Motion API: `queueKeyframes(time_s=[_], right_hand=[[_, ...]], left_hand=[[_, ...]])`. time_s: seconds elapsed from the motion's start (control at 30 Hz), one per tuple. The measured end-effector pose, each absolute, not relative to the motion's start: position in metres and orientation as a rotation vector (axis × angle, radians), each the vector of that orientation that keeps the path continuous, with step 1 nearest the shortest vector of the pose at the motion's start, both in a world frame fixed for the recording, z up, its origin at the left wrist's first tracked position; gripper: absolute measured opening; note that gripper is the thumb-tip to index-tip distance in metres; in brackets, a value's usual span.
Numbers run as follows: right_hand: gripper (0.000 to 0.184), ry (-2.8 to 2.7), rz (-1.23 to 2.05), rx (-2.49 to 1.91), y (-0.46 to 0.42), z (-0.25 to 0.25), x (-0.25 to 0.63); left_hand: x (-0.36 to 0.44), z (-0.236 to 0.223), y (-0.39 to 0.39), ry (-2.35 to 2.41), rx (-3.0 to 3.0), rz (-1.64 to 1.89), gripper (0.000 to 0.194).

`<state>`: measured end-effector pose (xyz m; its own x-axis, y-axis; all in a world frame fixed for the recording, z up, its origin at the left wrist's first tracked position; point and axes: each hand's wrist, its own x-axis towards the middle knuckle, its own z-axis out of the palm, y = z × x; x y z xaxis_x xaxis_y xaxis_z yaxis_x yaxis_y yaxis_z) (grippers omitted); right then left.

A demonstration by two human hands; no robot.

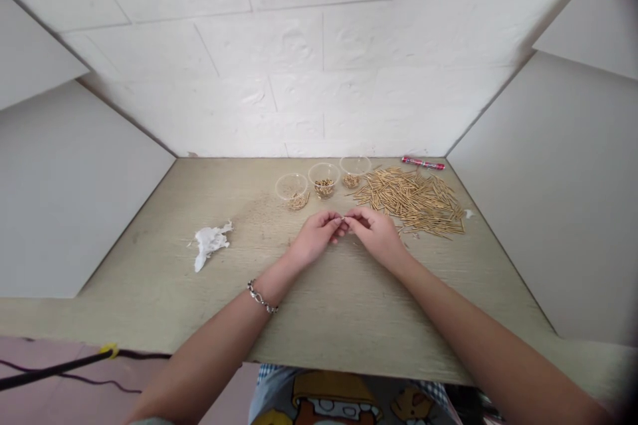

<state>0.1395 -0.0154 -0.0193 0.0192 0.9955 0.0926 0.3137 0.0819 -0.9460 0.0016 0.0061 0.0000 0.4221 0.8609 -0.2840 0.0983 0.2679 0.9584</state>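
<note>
From the head view, your left hand (316, 234) and right hand (373, 231) meet over the tabletop (319, 319), thumbs and fingers pinched together around a tiny piece (343, 218). It shows as little more than a pale glint; your fingertips cover most of it, so its shape can't be made out.

Just beyond your hands stand three clear, round, thin-walled plastic cups. The left cup (283, 184) shows slender gold-toned bits, the middle cup (317, 171) darker, chunkier golden ones, and the right cup (355, 163) a small heap too fine to tell apart. Beside your right hand spreads a loose pile of slim, brass-coloured rods (413, 199), its near edge partly hidden by that hand.

A red, shiny tube (423, 163) lies behind the pile, its lettering unreadable. Crumpled white tissue (211, 242) sits to your left. Both forearms run out of the frame.
</note>
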Motion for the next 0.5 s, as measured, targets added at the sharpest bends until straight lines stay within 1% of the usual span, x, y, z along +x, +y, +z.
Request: queueKeyframes(time_s=[0.27, 0.5], right_hand=[[0.014, -1.346, 1.158, -1.271, -0.0143, -0.0196, 0.1401], [0.014, -1.302, 1.222, -1.269, -0.0148, -0.0148, 0.1395]], left_hand=[[0.0006, 0.0011, 0.0049, 1.015, 1.184, 0.682, 0.012], [-0.0003, 0.0021, 0.0051, 0.991, 1.178, 0.701, 0.011]])
